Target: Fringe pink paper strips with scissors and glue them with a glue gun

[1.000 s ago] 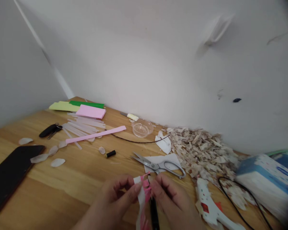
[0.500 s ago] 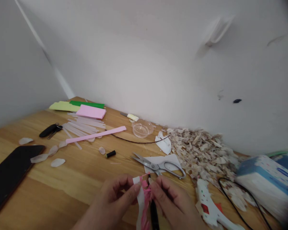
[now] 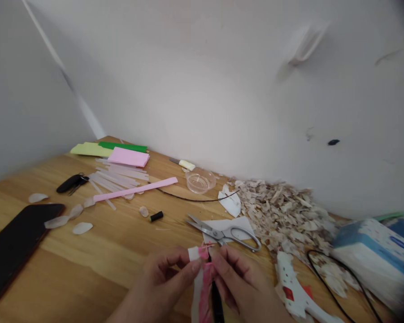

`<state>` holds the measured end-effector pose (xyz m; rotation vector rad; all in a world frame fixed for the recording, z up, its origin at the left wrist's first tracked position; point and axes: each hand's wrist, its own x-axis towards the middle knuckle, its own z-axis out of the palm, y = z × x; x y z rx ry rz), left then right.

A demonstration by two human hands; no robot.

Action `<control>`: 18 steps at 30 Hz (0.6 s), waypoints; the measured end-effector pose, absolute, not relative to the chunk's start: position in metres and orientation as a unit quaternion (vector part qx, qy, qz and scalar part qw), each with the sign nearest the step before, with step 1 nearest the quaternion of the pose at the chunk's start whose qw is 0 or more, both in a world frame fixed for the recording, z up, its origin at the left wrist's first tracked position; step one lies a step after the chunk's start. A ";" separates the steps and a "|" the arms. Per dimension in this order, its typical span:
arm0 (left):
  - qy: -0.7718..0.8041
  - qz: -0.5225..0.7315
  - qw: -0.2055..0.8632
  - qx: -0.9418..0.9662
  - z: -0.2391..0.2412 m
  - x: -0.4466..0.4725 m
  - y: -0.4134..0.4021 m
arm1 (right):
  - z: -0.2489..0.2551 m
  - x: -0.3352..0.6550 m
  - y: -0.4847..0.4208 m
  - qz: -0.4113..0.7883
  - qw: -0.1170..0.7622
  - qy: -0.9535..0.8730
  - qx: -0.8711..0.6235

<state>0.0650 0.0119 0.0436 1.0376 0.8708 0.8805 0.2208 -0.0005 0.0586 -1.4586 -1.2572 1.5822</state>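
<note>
My left hand [image 3: 170, 273] pinches a thin strip [image 3: 195, 287], white along one side and pink along the other, between thumb and forefinger. Its short top end sticks up past the fingertips, and its tail hangs down out of view. In my right hand [image 3: 244, 278] is a slim black pen-like stick [image 3: 216, 300], closed in thumb and fingers. The stick's upper end meets the pink part of the strip; its exact tip is too small to make out. Just beyond the hands, silver scissors [image 3: 218, 234] lie partly open on a white paper piece [image 3: 245, 223].
A heap of dry pale flakes [image 3: 282, 206] lies at the back right, near a white glue gun [image 3: 291, 287] and a tissue pack [image 3: 373, 255]. To the left are a phone [image 3: 20, 246], keys [image 3: 72, 183], pale strips [image 3: 121, 175] and folded pink paper [image 3: 129, 157].
The strip's top end has turned and now lies more sideways to the right, with its pink part across the stick's upper end. Both hands have barely moved.
</note>
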 end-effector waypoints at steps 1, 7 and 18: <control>0.390 0.397 0.695 0.456 0.044 0.065 0.012 | 0.059 0.221 0.000 0.600 0.319 -0.481 -0.554; 0.397 0.395 0.695 0.450 0.046 0.066 0.011 | 0.059 0.221 0.000 0.591 0.316 -0.488 -0.559; 0.396 0.399 0.686 0.462 0.044 0.064 0.008 | 0.061 0.222 0.000 0.591 0.314 -0.490 -0.559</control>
